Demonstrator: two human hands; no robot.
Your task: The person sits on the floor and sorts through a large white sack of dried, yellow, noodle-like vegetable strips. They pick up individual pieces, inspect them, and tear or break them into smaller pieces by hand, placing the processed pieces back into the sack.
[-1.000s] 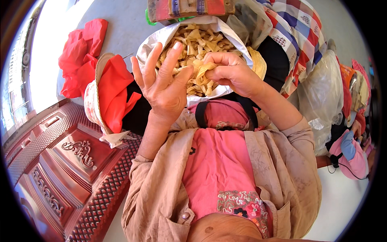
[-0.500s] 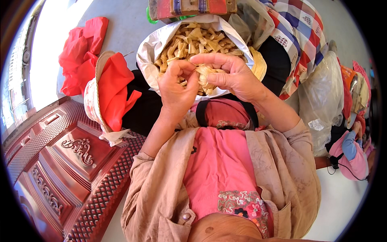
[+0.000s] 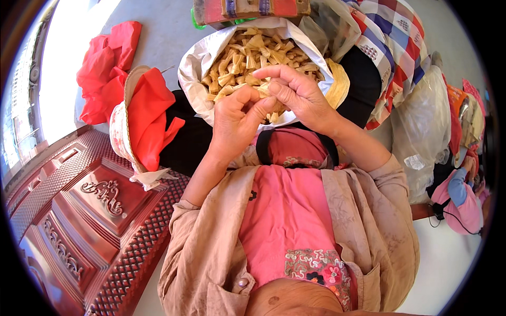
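Left hand pinches a pale strip above the white sack; right hand curls beside it, grip unclear. Slack fingertips could drop the strip among the folded pieces.

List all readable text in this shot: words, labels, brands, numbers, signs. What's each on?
Checked fabric: dark capital letters, partly legible, beside small printed motifs; wording not copied here.
Clear plastic bag: a white patch, perhaps a label; any print is too small to read.
Red box: marks on its blue bands, too blurred to read.
No other text or numbers that I can make out.
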